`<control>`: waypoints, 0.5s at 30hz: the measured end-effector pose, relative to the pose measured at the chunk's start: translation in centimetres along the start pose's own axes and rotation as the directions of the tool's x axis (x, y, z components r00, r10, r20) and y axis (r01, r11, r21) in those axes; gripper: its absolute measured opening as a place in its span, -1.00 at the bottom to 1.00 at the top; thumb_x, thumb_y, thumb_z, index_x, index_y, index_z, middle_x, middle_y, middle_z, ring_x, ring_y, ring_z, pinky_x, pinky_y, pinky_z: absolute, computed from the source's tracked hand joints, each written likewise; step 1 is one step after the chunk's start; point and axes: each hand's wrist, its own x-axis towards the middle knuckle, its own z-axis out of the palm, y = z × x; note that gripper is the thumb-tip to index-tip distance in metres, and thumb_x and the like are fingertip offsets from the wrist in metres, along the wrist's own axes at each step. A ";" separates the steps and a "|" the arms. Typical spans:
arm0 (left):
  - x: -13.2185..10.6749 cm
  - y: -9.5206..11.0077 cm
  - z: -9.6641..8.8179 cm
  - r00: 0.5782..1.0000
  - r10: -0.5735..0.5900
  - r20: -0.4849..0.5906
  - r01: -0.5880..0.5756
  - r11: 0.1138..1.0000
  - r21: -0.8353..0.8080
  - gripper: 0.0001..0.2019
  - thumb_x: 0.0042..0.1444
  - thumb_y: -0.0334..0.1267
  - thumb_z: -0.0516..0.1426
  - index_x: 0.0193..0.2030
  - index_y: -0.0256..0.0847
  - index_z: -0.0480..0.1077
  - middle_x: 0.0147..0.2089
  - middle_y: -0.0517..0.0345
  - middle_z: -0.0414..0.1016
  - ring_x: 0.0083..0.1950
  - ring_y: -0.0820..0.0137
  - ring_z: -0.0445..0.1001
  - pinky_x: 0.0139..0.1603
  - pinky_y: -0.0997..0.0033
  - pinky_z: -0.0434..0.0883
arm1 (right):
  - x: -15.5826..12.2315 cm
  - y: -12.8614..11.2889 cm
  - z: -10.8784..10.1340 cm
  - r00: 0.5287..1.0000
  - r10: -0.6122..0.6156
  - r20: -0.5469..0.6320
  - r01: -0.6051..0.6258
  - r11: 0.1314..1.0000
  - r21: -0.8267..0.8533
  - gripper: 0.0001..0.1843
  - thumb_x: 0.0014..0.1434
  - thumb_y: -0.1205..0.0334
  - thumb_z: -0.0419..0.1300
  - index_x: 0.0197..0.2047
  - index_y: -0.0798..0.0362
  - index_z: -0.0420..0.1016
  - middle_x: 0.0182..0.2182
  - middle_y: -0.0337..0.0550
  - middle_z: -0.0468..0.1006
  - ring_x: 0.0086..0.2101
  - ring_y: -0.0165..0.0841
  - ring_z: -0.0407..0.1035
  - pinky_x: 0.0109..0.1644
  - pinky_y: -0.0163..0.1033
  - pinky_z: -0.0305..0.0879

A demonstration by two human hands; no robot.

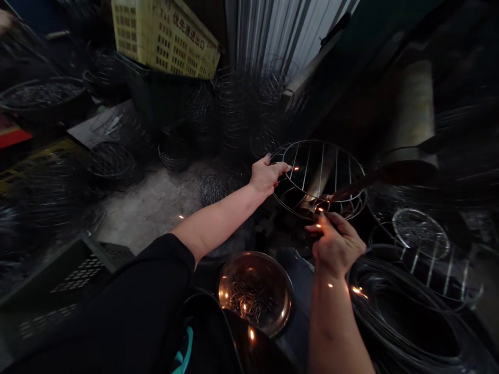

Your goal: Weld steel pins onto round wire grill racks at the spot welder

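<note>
Straight to the wire basket (336,169), right of mid-view, lying just beyond the right hand (337,246) and immediately to the right of the left hand (267,175). Spreads widest from side to side, with bars running away from the body, across that width. Gripped at its left rim by the left hand, fingers clamped on the wire. Down at the near edge, close by with the right hand, thumb and fingertips drawn almost together; can't tell whether pinching a small piece or only touching wire.

And for looks: round, open, silvery, built of thin bars and hoops, glinting against the dark. Shows, through those bars, a slanting metal rod (312,200). Appears to meet, at that near edge, the tip of a dark metal arm (353,188) reaching in from the right, amid orange sparks (320,210), right by those fingertips!

Outward now, nearer the body, to a shiny basin (286,306) holding small metal pieces (249,298). Off right, to a thick coil of wire (374,324) with a second wire basket (448,272) just beside. Up left, to a yellow crate (167,39).
</note>
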 end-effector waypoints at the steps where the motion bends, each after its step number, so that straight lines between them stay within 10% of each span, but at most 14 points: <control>1: 0.1 0.0 -0.1 1.000 0.002 0.004 -0.002 1.000 -0.005 -0.46 -0.17 -0.54 0.30 0.04 -0.29 0.47 -0.59 0.39 0.23 -0.57 0.60 0.17 -0.57 0.58 -0.02 | 0.0 0.0 0.0 1.000 0.006 -0.009 -0.006 1.000 -0.004 -0.66 -0.24 0.13 0.50 -0.38 0.13 0.61 -0.61 -0.25 0.54 -0.68 -0.40 0.39 -0.67 -0.36 0.25; 15: -0.3 0.0 -0.4 0.999 0.049 -0.005 -0.049 0.999 0.008 -0.44 -0.13 -0.58 0.26 0.10 -0.39 0.43 -0.57 0.37 0.30 -0.55 0.57 0.23 -0.51 0.56 0.14 | -0.7 0.2 -0.3 0.997 -0.075 0.032 0.075 0.997 0.008 -0.60 -0.24 0.06 0.52 -0.39 0.13 0.59 -0.53 -0.30 0.50 -0.60 -0.42 0.42 -0.59 -0.35 0.38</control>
